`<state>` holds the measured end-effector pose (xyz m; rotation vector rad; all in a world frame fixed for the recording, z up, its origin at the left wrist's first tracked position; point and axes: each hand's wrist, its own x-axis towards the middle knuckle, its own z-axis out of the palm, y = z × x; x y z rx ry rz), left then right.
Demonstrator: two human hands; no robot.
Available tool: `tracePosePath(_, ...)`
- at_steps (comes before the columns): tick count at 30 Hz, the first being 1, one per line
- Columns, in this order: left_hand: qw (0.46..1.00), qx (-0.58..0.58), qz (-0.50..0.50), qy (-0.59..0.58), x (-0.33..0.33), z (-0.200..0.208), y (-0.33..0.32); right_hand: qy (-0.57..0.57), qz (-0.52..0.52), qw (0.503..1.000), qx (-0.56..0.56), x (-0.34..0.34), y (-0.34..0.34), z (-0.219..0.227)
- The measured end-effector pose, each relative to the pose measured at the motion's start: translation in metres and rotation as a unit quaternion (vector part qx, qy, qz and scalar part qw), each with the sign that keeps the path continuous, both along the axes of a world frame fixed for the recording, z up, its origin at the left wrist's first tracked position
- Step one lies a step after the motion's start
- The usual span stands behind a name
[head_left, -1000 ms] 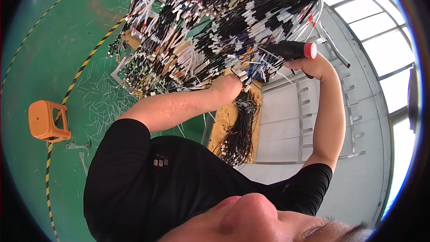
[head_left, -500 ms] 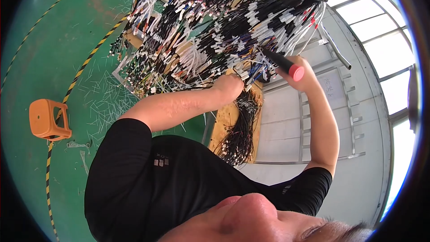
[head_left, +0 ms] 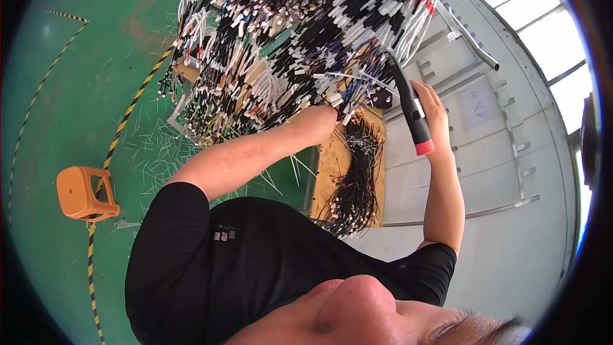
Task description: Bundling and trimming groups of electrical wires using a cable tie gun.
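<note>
Under the hanging mass of cables, my left hand point(head_left: 316, 126) is closed at a wire bundle point(head_left: 341, 110), its fingertips partly hidden by the wires and connectors. My right hand point(head_left: 434, 118) holds a black hand tool point(head_left: 410, 105) with a red end, its fingers fairly straight along the tool's right side. The tool's tip points up into the wires, and its red end hangs down near my wrist. Between the two hands, thin white strips like cable ties point(head_left: 380, 81) stick out of the wires. Cables with white connectors point(head_left: 306, 45) spread above both hands.
A bunch of dark wires point(head_left: 354, 179) hangs over a wooden board point(head_left: 327, 169) below my hands. On the green floor at left stand an orange stool point(head_left: 80, 193) and many cut white strips point(head_left: 156, 160). A metal rack point(head_left: 504, 198) lines the wall at right.
The black tool has swung more upright, and its red end is lower. My right hand's fingers have straightened somewhat. White strips now stand out beside the tool. My left hand stays at the wires.
</note>
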<state>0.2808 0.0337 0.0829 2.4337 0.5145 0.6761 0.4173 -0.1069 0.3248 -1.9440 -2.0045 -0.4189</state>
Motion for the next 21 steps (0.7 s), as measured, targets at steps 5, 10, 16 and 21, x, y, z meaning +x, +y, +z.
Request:
tracePosePath(5, 0.997, -0.068, -0.003, -0.043, -0.018, 0.023, -0.009, 0.153, 0.063, 0.985, -0.054, 0.018, -0.017, 0.000)
tracePosePath(10, 0.997, -0.062, 0.012, -0.043, -0.021, 0.028, -0.013, 0.353, 0.026, 0.926, -0.128, 0.045, -0.011, 0.022)
tracePosePath(16, 0.995, -0.072, 0.064, -0.034, -0.023, 0.031, -0.018, 0.336, -0.002, 0.916, -0.219, 0.037, 0.006, 0.032)
tracePosePath(21, 0.995, -0.059, 0.071, -0.024, -0.021, 0.029, -0.017, 0.258, -0.004, 0.928, -0.267, 0.017, 0.014, 0.042)
